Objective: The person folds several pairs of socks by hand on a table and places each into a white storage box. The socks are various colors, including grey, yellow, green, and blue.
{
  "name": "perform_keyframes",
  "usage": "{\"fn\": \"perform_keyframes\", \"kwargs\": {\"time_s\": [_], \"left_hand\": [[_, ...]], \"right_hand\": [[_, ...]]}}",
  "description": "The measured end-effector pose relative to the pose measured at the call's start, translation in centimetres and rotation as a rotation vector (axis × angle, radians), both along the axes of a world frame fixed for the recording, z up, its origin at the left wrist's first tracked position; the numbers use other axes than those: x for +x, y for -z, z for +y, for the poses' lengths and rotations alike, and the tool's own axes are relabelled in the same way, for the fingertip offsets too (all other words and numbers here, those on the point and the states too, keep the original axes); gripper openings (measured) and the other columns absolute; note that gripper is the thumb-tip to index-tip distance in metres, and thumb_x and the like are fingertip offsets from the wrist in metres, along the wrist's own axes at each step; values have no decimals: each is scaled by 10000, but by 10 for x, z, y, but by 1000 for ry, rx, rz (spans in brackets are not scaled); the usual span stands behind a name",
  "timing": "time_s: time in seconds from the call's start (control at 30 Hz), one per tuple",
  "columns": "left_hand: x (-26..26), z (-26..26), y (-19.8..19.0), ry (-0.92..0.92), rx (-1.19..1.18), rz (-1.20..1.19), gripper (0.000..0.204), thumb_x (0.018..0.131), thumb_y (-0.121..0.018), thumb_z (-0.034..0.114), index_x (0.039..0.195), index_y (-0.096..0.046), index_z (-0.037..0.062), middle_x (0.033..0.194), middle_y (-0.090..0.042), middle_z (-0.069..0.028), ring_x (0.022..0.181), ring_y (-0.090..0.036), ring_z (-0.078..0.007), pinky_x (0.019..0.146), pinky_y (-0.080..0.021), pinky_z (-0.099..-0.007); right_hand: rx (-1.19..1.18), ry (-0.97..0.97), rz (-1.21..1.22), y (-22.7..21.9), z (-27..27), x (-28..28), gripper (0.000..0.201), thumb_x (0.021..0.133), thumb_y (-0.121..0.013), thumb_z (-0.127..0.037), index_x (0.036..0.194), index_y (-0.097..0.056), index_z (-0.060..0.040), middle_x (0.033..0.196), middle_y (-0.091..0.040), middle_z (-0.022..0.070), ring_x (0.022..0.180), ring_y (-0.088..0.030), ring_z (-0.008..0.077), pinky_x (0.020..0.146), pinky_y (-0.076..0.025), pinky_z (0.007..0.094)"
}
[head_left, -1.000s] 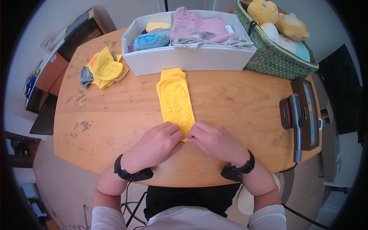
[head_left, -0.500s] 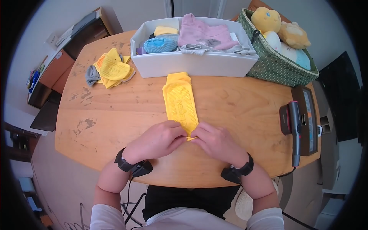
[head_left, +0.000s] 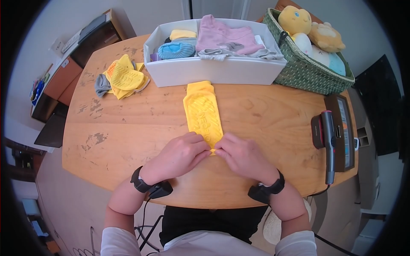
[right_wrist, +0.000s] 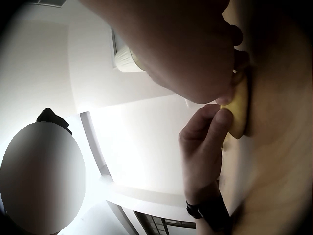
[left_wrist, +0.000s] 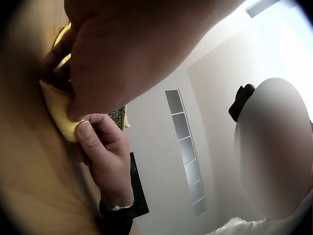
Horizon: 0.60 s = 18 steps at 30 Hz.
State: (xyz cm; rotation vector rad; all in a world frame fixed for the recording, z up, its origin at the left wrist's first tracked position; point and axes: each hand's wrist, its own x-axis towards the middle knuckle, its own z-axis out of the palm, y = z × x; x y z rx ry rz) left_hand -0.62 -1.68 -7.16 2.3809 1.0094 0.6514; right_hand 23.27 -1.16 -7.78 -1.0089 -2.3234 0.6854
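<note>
Yellow sock (head_left: 202,115) (pinched) between both hands

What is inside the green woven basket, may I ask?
The basket holds a yellow plush toy and a tan plush toy above pale plush toys; its bottom is covered.

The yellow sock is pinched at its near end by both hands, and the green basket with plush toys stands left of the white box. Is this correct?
Not left: in the head view, the green basket with plush toys stands right of the white box. The left hand and right hand do pinch the yellow sock at its near end.
</note>
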Motion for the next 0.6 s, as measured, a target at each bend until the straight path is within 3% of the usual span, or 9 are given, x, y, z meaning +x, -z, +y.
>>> {"fn": "perform_keyframes", "kwargs": {"time_s": [0.17, 0.47, 0.6], "left_hand": [[-2, 0, -2, -32, -117, 25, 126, 943, -715, 128, 953, -728, 4, 885, -656, -135, 875, -643, -329, 757, -540, -415], [1, -5, -10, -64, -253, 13, 131, 928, -719, 131, 932, -730, 1, 860, -672, -145, 841, -651, -352, 760, -535, -433], [-1, -4, -3, -2, -218, 40, 127, 922, -723, 132, 925, -726, 5, 860, -676, -144, 834, -654, -353, 757, -535, -436]], "right_hand": [[-47, 39, 20, 1, -1, -2, 133, 940, -716, -177, 962, -681, -51, 943, -645, 96, 753, -683, 309, 643, -544, 411], [-174, -58, 20, -2, 0, 3, 89, 927, -710, -152, 938, -710, -64, 959, -656, 86, 808, -683, 319, 698, -545, 412], [-240, -92, -12, -4, 0, 4, 119, 944, -691, -173, 954, -708, -56, 949, -666, 101, 828, -682, 322, 728, -544, 417]]}}
